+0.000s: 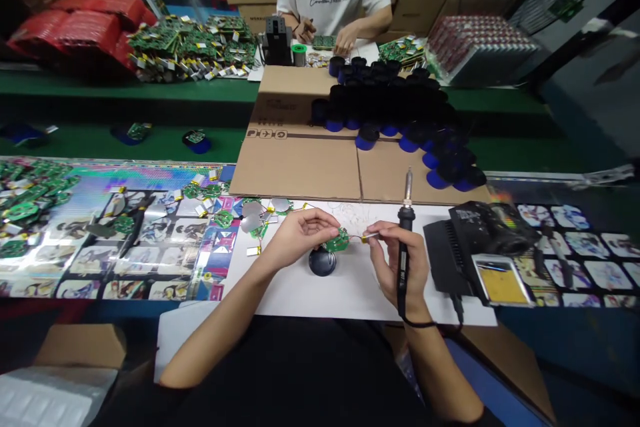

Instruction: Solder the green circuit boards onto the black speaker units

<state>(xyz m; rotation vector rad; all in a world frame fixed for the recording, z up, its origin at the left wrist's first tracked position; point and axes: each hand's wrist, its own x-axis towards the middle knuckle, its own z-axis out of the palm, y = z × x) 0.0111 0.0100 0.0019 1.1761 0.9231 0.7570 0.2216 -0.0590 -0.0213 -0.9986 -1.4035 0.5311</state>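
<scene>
Circuit board [339,241] sat between both hands.
Left hand [300,235] pinched its left edge; right fingers pinched a wired battery [371,236], soldering iron [403,260] in right hand [417,268].

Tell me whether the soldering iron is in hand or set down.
In hand: the right hand holds the soldering iron, tip pointing away.

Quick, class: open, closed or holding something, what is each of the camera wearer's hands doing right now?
Left hand: closed, pinching a green circuit board.
Right hand: closed, holding a soldering iron and a small battery.
</scene>
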